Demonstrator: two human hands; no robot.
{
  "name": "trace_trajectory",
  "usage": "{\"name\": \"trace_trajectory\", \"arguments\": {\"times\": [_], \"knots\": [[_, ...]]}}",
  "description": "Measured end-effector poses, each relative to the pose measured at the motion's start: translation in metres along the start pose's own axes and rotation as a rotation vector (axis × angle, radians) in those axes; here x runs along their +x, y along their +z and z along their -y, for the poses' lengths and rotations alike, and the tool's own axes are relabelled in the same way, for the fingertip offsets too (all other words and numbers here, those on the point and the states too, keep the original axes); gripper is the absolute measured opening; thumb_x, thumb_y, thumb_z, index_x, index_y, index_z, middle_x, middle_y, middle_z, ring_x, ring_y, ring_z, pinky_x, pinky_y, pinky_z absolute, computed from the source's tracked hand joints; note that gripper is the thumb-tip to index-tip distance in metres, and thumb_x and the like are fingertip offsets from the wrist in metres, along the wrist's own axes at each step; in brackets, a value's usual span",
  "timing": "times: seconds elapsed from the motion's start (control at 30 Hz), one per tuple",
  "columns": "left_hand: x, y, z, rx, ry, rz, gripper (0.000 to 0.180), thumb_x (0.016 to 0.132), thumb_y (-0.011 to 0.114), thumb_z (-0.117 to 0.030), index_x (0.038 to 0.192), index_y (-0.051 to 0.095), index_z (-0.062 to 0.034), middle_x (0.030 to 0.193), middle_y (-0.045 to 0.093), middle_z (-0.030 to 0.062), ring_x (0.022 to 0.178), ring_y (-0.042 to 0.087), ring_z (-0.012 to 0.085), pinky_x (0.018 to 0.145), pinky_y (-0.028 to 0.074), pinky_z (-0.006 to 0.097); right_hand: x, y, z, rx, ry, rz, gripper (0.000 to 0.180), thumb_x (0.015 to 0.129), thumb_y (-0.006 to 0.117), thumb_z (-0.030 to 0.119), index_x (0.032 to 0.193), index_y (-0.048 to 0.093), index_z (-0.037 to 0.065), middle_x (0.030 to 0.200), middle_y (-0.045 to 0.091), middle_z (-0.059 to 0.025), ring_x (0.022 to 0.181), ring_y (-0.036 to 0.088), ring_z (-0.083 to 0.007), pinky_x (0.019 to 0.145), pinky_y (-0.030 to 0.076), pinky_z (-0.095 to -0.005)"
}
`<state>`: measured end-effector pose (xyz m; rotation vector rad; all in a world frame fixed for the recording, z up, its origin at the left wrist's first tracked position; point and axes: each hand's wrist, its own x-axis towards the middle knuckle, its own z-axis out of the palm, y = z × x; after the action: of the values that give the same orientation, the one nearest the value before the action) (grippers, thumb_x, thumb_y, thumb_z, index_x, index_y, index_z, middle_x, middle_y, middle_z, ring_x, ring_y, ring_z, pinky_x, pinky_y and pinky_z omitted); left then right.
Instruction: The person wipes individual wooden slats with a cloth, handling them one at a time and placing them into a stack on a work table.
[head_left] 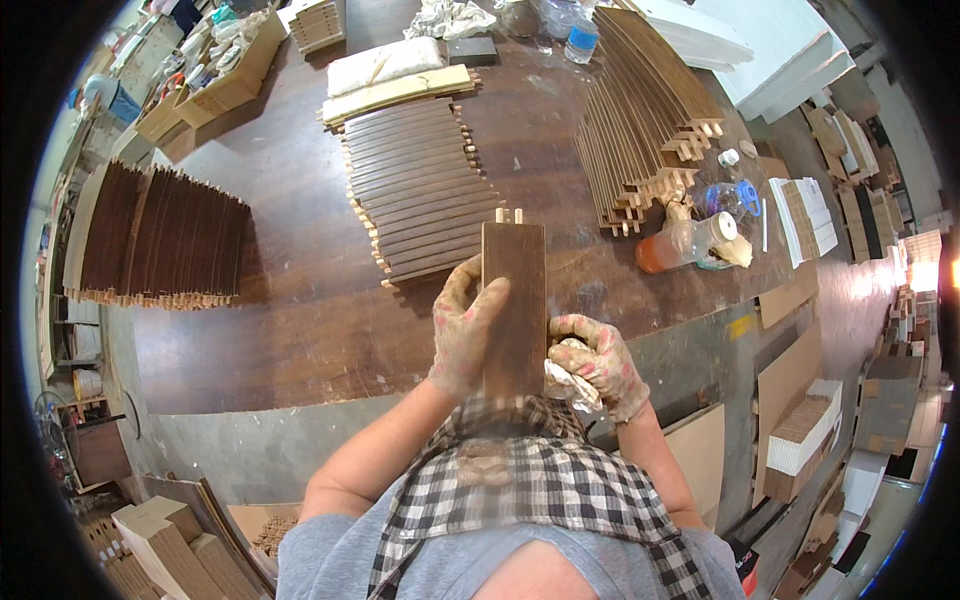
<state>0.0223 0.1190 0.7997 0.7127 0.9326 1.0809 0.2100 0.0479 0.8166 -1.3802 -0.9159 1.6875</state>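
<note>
A dark brown wooden board [518, 300] stands lengthwise in front of my chest, with pale dowels poking out of its far end. My left hand [466, 325], in a stained glove with pink dots, is closed round its left edge, thumb lying on the face. At the board's right edge, my right hand [600, 365], gloved alike, is closed on a crumpled white rag [573, 386]. Beyond the board, a row of narrow brown slats [420, 190] with dowelled ends lies on the brown table [290, 350].
Dark slats [155, 235] are stacked at the left, and longer brown boards [640, 110] at the right. Near those stand a bottle of orange liquid [680, 245], a clear jug [735, 198] and a water bottle [581, 42]. A cardboard box [235, 80] sits far left.
</note>
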Motion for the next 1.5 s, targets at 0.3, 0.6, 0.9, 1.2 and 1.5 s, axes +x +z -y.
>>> {"name": "trace_trajectory", "arguments": {"times": [0.3, 0.6, 0.9, 1.2, 1.5], "knots": [[-0.018, -0.014, 0.004, 0.150, 0.178, -0.018, 0.037, 0.101, 0.054, -0.018, 0.131, 0.057, 0.0026, 0.120, 0.066, 0.0098, 0.109, 0.060, 0.0151, 0.096, 0.049, 0.031, 0.010, 0.008, -0.002, -0.062, 0.029, 0.071, 0.021, 0.081, 0.076, 0.004, 0.099, 0.066, 0.001, 0.087, 0.062, 0.0029, 0.076, 0.055, -0.0038, 0.067, 0.046, -0.0217], [-0.017, -0.029, 0.012, 0.252, 0.183, 0.056, 0.039, 0.101, 0.054, -0.015, 0.136, 0.056, 0.0018, 0.127, 0.065, 0.0107, 0.117, 0.058, 0.0170, 0.102, 0.045, 0.032, 0.006, 0.019, 0.014, -0.247, -0.012, 0.086, 0.027, 0.079, 0.081, 0.014, 0.100, 0.069, 0.002, 0.090, 0.067, -0.0010, 0.084, 0.059, -0.0069, 0.073, 0.049, -0.0242], [-0.021, -0.035, -0.005, 0.546, 0.290, 0.089, 0.059, 0.094, 0.065, -0.013, 0.147, 0.043, 0.0008, 0.135, 0.061, 0.0187, 0.128, 0.056, 0.0232, 0.106, 0.044, 0.035, 0.027, 0.027, -0.003, -0.473, -0.142, 0.101, 0.025, 0.081, 0.076, 0.012, 0.101, 0.067, -0.001, 0.092, 0.069, -0.0030, 0.086, 0.061, -0.0079, 0.076, 0.049, -0.0251], [-0.011, -0.035, -0.022, 0.332, -0.037, 0.159, 0.061, 0.088, 0.072, -0.009, 0.143, 0.048, 0.0012, 0.130, 0.064, 0.0125, 0.119, 0.060, 0.0184, 0.102, 0.047, 0.033, 0.029, 0.027, 0.002, -0.168, 0.026, 0.147, 0.027, 0.086, 0.076, 0.014, 0.106, 0.064, -0.001, 0.083, 0.066, -0.0021, 0.076, 0.059, -0.0089, 0.065, 0.050, -0.0296], [0.003, -0.009, -0.010, 0.006, -0.193, 0.201, 0.049, 0.089, 0.068, -0.006, 0.135, 0.052, 0.0010, 0.117, 0.066, 0.0081, 0.098, 0.065, 0.0162, 0.083, 0.056, 0.032, -0.019, -0.117, -0.028, -0.472, -0.061, -0.359, 0.022, 0.087, 0.074, 0.018, 0.102, 0.069, 0.002, 0.094, 0.069, -0.0053, 0.081, 0.064, -0.0144, 0.075, 0.053, -0.0305]]}}
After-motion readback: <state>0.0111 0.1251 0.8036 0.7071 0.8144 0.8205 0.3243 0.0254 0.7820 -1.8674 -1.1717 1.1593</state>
